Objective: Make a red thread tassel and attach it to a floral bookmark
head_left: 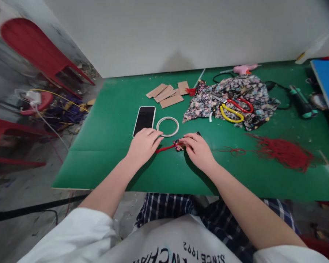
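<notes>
My left hand (144, 145) has its thumb and fingertips close together at the near edge of a thin whitish ring (177, 126), like a narrow tape roll. A red strand bundle (166, 148) runs from beneath this hand to a small dark floral fabric piece (178, 147). My right hand (197, 149) presses its bent fingers onto that piece and hides part of it. Beside the left hand lies a phone (144, 118) with a dark screen and white edge. Right of my right hand, a thin red cord with a loop (237, 151) leads to a red tassel (286, 153).
Cardboard pieces (168, 95) lie behind the ring. Scissors (233, 109) with red and yellow handles rest on crumpled floral cloth (246, 89). Behind it is a pink glue gun (245, 69); a black-and-teal tool (303, 102) lies right. The green table (98, 146) meets a white wall.
</notes>
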Available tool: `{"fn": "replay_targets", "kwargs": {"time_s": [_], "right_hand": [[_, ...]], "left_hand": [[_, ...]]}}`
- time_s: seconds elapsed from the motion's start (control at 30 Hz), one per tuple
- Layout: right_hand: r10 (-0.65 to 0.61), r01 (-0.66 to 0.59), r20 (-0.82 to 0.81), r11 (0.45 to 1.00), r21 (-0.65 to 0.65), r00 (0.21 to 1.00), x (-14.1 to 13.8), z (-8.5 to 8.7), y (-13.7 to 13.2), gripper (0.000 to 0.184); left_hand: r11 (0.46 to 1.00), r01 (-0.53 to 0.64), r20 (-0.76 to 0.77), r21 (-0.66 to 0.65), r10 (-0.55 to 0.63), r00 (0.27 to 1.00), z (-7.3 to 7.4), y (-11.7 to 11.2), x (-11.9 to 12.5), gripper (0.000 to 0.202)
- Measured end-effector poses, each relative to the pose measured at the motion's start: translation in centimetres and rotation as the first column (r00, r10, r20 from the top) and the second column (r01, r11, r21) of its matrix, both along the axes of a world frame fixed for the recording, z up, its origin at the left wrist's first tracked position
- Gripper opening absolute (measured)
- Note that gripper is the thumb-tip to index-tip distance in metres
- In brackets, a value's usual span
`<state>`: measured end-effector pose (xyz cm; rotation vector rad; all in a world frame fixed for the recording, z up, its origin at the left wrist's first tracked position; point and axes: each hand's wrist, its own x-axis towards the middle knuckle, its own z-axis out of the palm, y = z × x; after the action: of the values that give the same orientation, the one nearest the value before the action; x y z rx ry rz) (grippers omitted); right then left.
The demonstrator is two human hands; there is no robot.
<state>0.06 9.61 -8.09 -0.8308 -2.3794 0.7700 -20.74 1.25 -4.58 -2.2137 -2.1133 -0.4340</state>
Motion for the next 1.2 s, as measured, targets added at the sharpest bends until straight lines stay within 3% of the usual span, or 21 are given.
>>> {"fn": "replay_targets", "kwargs": {"time_s": [0.1, 0.2, 0.3, 0.4, 0.5, 0.67, 0.83, 0.93, 1.03, 1.1, 1.2], "right_hand": [[-0.034, 0.032, -0.070, 0.999, -0.027, 0.997, 0.2, 0.0, 0.0, 0.032], [-0.109, 0.097, -0.196, 0.993, -0.072, 0.974, 0.6, 0.6, 0.2, 0.030], [-0.159, 0.106, -0.324, 0.979, -0.174, 0.932, 1.0, 1.8, 0.6, 0.035], [-0.125, -0.005, -0.432, 0.958, -0.287, 0.893, 1.4, 3.0, 0.9, 0.052], [-0.157, -0.086, -0.533, 0.912, -0.402, 0.832, 1.7, 3.8, 1.0, 0.043], [-0.352, 0.010, -0.528, 0.838, -0.545, 0.773, 2.0, 4.3, 0.8, 0.024], [-0.361, -0.012, -0.496, 0.799, -0.601, 0.789, 2.0, 4.8, 0.6, 0.026], [-0.274, -0.038, -0.505, 0.852, -0.523, 0.818, 1.9, 5.2, 0.1, 0.028], [-0.210, 0.032, -0.474, 0.934, -0.355, 0.855, 1.8, 5.5, -0.3, 0.029], [-0.211, 0.126, -0.430, 0.968, -0.219, 0.878, 1.8, 5.4, -0.5, 0.030], [-0.224, 0.237, -0.376, 0.971, -0.010, 0.899, 1.6, 5.2, -0.8, 0.025]], "left_hand": [[0.996, 0.082, -0.009, -0.029, -0.082, 0.997, -0.8, 2.4, 0.0, 0.018], [0.996, 0.091, 0.009, 0.003, -0.091, 0.996, -0.9, 3.1, 0.5, 0.018], [0.990, 0.130, 0.060, 0.054, -0.133, 0.989, 0.1, 1.9, 2.0, 0.017], [0.981, 0.162, 0.244, 0.110, -0.184, 0.952, 1.4, 0.4, 3.9, 0.016], [0.970, 0.214, 0.318, 0.116, -0.240, 0.917, 2.0, -0.4, 5.3, 0.015], [0.974, 0.211, 0.333, 0.084, -0.226, 0.915, 1.8, -0.7, 6.2, 0.017], [0.967, 0.256, 0.356, -0.010, -0.236, 0.904, 2.4, -0.5, 6.7, 0.022], [0.948, 0.305, 0.346, -0.095, -0.256, 0.903, 3.3, 0.4, 7.0, 0.026], [0.961, 0.247, 0.363, -0.123, -0.188, 0.913, 4.3, 1.2, 7.3, 0.030], [0.974, 0.216, 0.350, -0.071, -0.178, 0.920, 4.7, 1.4, 7.4, 0.029], [0.984, 0.166, 0.239, 0.068, -0.177, 0.955, 4.7, 1.6, 7.6, 0.026]]}}
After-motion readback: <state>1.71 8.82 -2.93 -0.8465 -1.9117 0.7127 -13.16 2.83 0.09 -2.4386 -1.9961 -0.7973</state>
